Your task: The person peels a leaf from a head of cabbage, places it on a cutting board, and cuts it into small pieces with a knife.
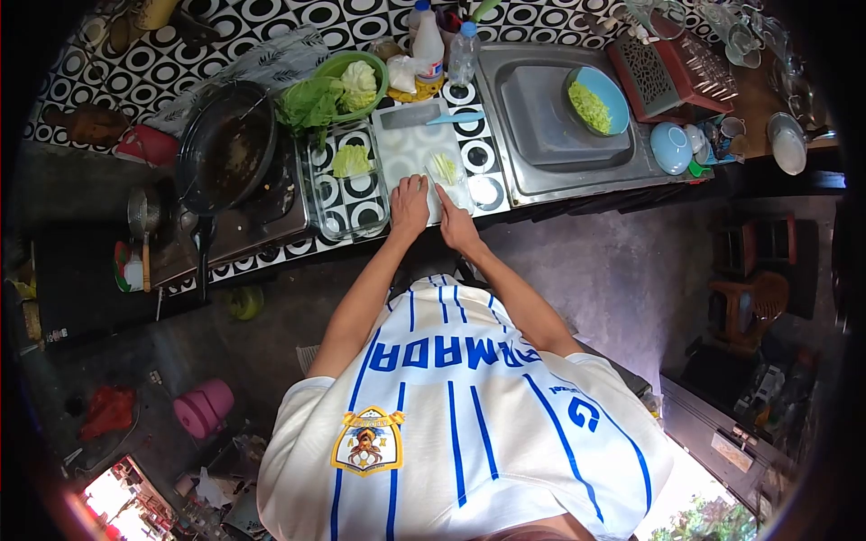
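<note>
My left hand [410, 206] rests on the white cutting board [410, 144], its fingers curled down together; whatever lies under them is hidden. Close beside it, my right hand [458, 227] is closed around a knife [432, 178], of which only a bit of pale blade shows. Shredded cabbage [443, 168] lies on the board just beyond the blade. To the left of the board, a glass tray [323, 219] holds a pale green cabbage leaf [352, 162]. Across the far end of the board lies a light blue utensil [456, 118].
A green basin [380, 79] with leafy cabbage stands behind the tray. Bottles [428, 45] stand at the back. On the right, a blue bowl [617, 99] of shredded cabbage sits over the steel sink [505, 68]. A large wok [212, 135] is on the stove at left.
</note>
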A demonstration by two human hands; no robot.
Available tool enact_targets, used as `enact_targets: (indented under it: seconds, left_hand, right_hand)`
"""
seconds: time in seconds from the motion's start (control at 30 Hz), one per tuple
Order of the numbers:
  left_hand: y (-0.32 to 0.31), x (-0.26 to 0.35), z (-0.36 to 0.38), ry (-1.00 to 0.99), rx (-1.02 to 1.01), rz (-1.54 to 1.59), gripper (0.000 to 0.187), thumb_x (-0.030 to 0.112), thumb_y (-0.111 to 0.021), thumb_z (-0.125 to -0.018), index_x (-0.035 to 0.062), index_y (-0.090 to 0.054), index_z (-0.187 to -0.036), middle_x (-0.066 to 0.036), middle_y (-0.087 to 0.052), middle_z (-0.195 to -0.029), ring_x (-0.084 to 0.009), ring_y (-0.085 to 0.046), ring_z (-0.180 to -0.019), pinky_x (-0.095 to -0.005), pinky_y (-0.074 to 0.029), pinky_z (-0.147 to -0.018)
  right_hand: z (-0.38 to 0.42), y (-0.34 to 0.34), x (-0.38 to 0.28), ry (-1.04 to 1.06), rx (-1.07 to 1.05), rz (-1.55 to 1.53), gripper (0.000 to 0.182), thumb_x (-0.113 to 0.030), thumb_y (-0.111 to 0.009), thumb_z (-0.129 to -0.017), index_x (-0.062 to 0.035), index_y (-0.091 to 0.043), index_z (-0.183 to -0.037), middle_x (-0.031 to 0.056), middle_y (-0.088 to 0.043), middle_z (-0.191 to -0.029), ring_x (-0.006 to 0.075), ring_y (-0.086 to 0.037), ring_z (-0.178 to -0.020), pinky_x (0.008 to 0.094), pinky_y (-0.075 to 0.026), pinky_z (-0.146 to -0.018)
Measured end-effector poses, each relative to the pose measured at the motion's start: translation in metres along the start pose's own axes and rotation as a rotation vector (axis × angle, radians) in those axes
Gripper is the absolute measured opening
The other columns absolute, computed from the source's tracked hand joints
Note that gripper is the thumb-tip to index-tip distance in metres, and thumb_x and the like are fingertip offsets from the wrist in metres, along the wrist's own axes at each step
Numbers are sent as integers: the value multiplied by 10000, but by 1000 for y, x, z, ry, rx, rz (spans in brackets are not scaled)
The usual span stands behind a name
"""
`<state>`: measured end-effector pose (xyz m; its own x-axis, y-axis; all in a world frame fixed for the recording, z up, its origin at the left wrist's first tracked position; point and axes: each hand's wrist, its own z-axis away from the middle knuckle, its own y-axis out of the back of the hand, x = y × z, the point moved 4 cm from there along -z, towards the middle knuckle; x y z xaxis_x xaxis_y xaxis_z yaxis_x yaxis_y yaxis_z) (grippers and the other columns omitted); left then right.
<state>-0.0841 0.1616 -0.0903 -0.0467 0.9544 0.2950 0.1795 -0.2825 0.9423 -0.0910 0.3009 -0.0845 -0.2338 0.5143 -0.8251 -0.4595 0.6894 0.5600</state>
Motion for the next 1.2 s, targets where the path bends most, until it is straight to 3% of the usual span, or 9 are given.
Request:
enact_targets:
  seconds: [0.33, 0.53, 0.73, 0.83, 0.93, 1.03, 1.13, 1.2]
  left_hand:
    - [2, -2, -4, -32, -40, 49, 414, 105, -549, -879, 16, -629, -1276, -113, -601, -1139, -271, -550, -1143, -413, -420, -972]
    - [-1, -8, -8, -41, -67, 61, 445, 122, -622, -855, 23, -628, -1289, -100, -595, -1128, -277, -555, -1113, -438, -422, -945]
    - [-3, -19, -7, -25, -65, 241, 416, 116, -630, -863, 24, -642, -1269, -98, -585, -1160, -269, -540, -1159, -463, -369, -1017]
    - [-3, -20, -6, -23, -76, 220, 395, 96, -614, -870, 38, -653, -1258, -91, -578, -1179, -259, -535, -1179, -482, -328, -1051]
    - [-7, -20, -8, -17, -111, 200, 384, 75, -602, -874, 47, -658, -1252, -89, -571, -1193, -258, -534, -1183, -495, -314, -1060]
    - [-8, -20, -6, -12, -92, 200, 378, 60, -592, -874, 47, -659, -1245, -88, -568, -1198, -256, -533, -1186, -493, -311, -1063]
    - [-8, -21, -4, -22, -87, 198, 378, 63, -595, -875, 50, -658, -1247, -85, -568, -1199, -253, -532, -1191, -498, -309, -1066]
    - [-8, -21, -4, -15, -105, 193, 382, 67, -600, -875, 49, -654, -1253, -87, -563, -1208, -255, -532, -1193, -502, -309, -1069]
  right_hand:
    - [4, -5, -12, -175, -65, 146, 611, -76, -438, -987, -170, -291, -1573, 378, -624, -812, 565, -615, -774, 632, -469, -739]
    - [25, -4, -2, -161, -42, 170, 610, -86, -437, -992, -206, -292, -1573, 374, -637, -853, 565, -621, -796, 623, -481, -755]
    - [14, 0, -9, -41, 66, 103, 597, -103, -427, -1003, -222, -292, -1573, 369, -641, -831, 561, -623, -796, 641, -465, -794]
    - [1, 1, -14, -142, -45, 128, 588, -106, -425, -1005, -193, -295, -1572, 365, -639, -810, 565, -620, -788, 641, -462, -793]
    - [-1, -7, -14, -93, -42, 104, 576, -116, -412, -1012, -186, -294, -1572, 365, -634, -796, 565, -620, -787, 641, -460, -786]
    - [3, -8, -11, -75, 1, 124, 575, -114, -426, -1018, -192, -296, -1573, 362, -610, -719, 549, -617, -693, 615, -482, -689]
    - [9, -10, -10, -237, -63, 164, 579, -129, -416, -1022, -283, -302, -1568, 368, -637, -822, 556, -631, -815, 630, -475, -796]
    - [18, -6, -10, -230, -69, 173, 579, -135, -417, -1025, -296, -298, -1568, 374, -637, -839, 556, -633, -831, 629, -477, -799]
